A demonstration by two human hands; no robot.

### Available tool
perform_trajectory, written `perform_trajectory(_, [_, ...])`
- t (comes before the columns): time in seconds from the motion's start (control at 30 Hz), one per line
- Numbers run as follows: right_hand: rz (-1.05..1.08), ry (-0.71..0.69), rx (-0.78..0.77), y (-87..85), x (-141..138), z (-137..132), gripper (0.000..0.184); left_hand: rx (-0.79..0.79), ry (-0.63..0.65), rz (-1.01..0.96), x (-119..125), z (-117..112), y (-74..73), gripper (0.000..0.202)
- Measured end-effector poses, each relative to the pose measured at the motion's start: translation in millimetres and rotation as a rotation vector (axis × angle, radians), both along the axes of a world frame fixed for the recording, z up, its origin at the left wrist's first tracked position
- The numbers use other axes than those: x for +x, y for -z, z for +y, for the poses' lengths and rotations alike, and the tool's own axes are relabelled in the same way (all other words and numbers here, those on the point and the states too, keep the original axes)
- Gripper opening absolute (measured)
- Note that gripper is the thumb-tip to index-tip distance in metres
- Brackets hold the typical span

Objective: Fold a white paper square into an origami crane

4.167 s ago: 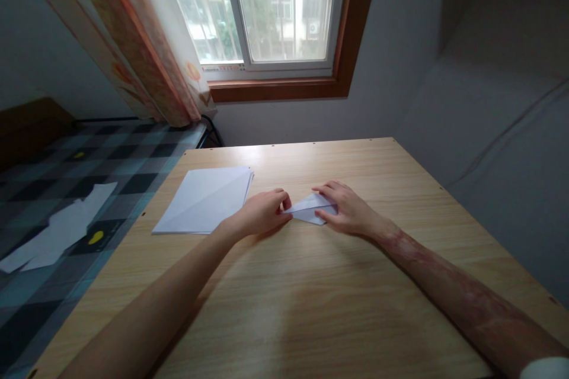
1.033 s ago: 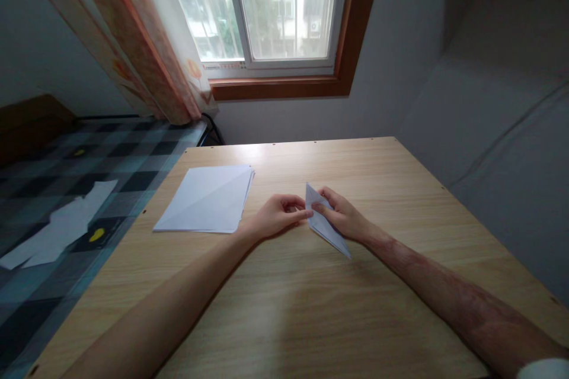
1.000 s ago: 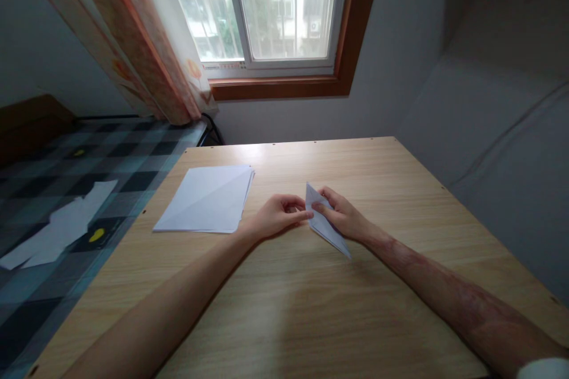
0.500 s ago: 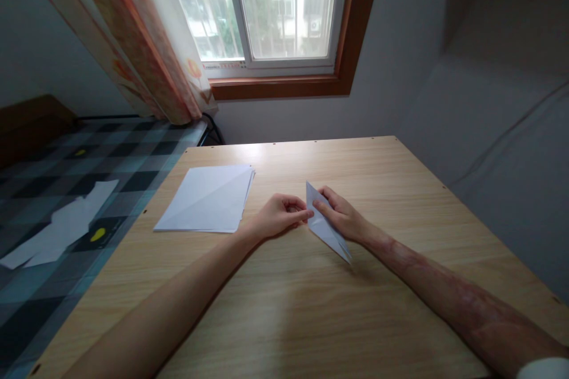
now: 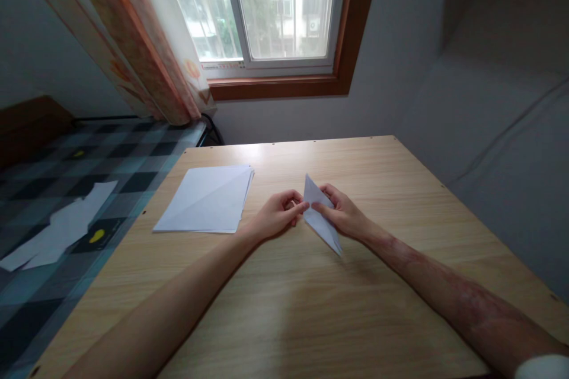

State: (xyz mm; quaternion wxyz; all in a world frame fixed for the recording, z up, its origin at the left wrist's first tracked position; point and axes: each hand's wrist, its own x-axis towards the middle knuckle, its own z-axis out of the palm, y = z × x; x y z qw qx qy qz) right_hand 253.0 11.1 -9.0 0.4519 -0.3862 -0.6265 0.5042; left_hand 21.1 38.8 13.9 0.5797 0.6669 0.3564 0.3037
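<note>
On table [image 5: 284, 308] | both hands pinch folded paper [image 5: 320, 219] (tilted): left hand [image 5: 278, 217], right hand [image 5: 340, 215]

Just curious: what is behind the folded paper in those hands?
The right hand sits behind the folded paper, its thumb in front; the fingers behind are partly covered. The left hand pinches its left edge.

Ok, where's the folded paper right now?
In the head view, the folded paper is at the middle of the table, pinched between the left hand and right hand, right of the stack of sheets.
</note>
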Motion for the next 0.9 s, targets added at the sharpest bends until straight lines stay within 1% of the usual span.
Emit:
perform_trajectory(0.17, [-0.019, 0.07, 0.023, 0.6, -0.9, 0.7, 0.032, 0.009, 0.004, 0.045, 0.0, -0.3, -1.4, 0.05])
perform_trajectory(0.27, [-0.027, 0.106, 0.027, -0.4, -0.5, 1.5, 0.032, -0.006, 0.011, 0.021, 1.2, -2.5, -5.5, 0.049])
perform_trajectory(0.43, [-0.039, 0.126, 0.019, 0.7, 0.7, 2.7, 0.034, -0.031, 0.006, 0.009, 3.6, -5.2, -9.9, 0.048])
perform_trajectory(0.6, [-0.019, 0.114, 0.009, 2.4, -0.4, 2.4, 0.034, -0.025, -0.008, 0.007, 3.1, -3.5, -6.8, 0.049])
perform_trajectory(0.73, [-0.05, 0.079, 0.02, 0.9, -1.5, 0.2, 0.035, -0.021, 0.023, 0.002, 0.2, -3.5, -7.0, 0.047])
perform_trajectory(0.83, [-0.101, 0.018, 0.039, -2.8, -0.9, -2.2, 0.03, -0.001, 0.049, 0.007, -1.3, -3.9, -7.2, 0.045])
perform_trajectory(0.9, [-0.151, -0.012, 0.06, -7.1, -0.2, -4.0, 0.024, -0.007, 0.04, -0.026, -1.1, -3.4, -6.0, 0.045])
